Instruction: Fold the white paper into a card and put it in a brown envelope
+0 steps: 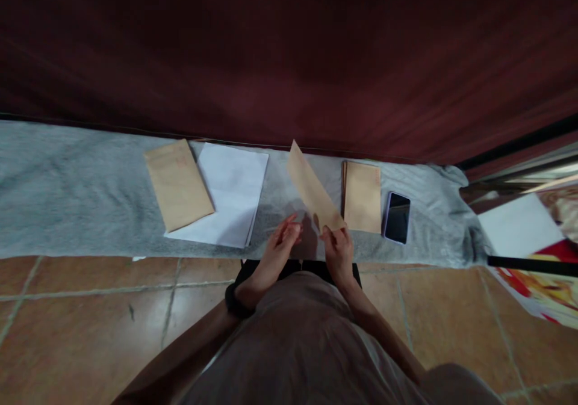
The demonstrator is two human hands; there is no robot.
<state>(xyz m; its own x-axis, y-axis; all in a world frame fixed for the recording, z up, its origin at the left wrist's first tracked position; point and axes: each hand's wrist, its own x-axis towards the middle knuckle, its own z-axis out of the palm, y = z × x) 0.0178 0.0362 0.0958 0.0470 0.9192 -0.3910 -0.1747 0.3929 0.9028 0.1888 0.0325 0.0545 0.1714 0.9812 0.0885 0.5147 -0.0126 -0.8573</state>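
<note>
A brown paper envelope (311,185) is raised at a slant above the grey cloth, its far corner pointing away to the left. My right hand (338,251) grips it by the near end, thumb on top. My left hand (283,239), with a dark band on the wrist, hovers just left of that end. Its fingers are loosely curled and apart, with nothing visible in them. To the right of the held envelope lies a stack of brown envelopes (363,197). Another brown envelope (179,183) rests at the left, partly over white paper sheets (235,191).
A phone (398,217) lies right of the stack on the grey cloth (85,194) covering a narrow surface. Dark red fabric (271,50) rises along the back edge. At far right, a white sheet (519,224) and a colourful printed item (548,284) sit beside a black bar (533,265).
</note>
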